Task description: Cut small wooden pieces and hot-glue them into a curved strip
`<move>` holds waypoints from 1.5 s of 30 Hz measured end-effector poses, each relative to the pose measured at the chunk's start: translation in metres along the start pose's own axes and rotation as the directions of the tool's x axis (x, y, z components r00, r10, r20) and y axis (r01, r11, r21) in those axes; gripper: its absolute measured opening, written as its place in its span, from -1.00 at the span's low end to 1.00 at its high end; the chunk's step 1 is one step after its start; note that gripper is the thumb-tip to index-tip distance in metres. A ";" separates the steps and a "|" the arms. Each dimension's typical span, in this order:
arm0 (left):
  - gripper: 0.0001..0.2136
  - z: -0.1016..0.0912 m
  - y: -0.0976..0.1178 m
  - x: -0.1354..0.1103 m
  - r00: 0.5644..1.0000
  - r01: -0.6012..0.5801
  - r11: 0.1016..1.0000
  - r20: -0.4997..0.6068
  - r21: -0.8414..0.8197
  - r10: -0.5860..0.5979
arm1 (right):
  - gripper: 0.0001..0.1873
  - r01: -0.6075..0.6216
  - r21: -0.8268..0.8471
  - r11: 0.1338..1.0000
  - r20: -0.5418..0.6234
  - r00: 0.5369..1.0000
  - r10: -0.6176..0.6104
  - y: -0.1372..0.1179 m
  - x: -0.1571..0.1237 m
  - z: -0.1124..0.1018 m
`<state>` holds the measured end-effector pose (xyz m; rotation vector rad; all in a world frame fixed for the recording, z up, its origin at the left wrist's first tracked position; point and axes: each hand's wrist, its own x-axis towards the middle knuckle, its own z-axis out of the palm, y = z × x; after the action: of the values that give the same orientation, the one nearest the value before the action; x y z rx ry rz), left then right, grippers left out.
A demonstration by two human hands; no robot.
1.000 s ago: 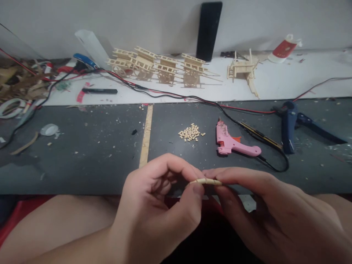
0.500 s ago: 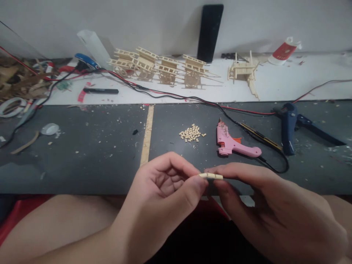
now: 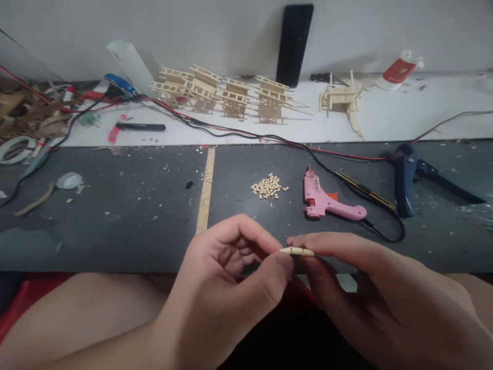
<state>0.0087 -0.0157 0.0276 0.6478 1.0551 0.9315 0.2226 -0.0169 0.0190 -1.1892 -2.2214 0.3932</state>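
Gray tbl (image 3: 134, 226) behind, L fingers (image 3: 269, 280) & R fingers (image 3: 335, 244) hold sm. wood strip (image 3: 297, 251).

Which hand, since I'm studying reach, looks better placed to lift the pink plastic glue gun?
Probably the right hand: it lies closer to the pink plastic glue gun, whose handle extends rightward. The left hand, farther off, pinches the thin, pale wood-like strip.

A black phone (image 3: 295, 46) leans against the wall (image 3: 215, 33), with a red-and-white container (image 3: 398, 72) to its right

Craft workshop bench (image 3: 134, 216), glue gun (image 3: 319, 201), model carts (image 3: 204, 88)
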 end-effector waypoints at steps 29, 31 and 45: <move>-0.88 0.003 -0.002 -0.009 0.975 -0.175 0.939 -0.078 0.297 0.207 | -0.86 -0.111 0.166 0.980 -0.021 0.993 0.116 -0.010 0.003 0.004; -0.88 0.003 -0.002 -0.009 0.975 -0.171 0.938 -0.088 0.303 0.206 | -0.86 -0.100 0.164 0.981 -0.021 0.994 0.105 -0.010 0.004 0.005; -0.88 0.002 -0.003 -0.010 0.983 -0.134 0.963 -0.095 0.232 0.159 | -0.72 -0.085 0.150 0.985 -0.035 0.995 0.091 -0.004 -0.008 0.004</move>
<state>0.0098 -0.0261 0.0306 0.8790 1.2375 0.9940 0.2212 -0.0259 0.0154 -1.2072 -2.0705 0.5547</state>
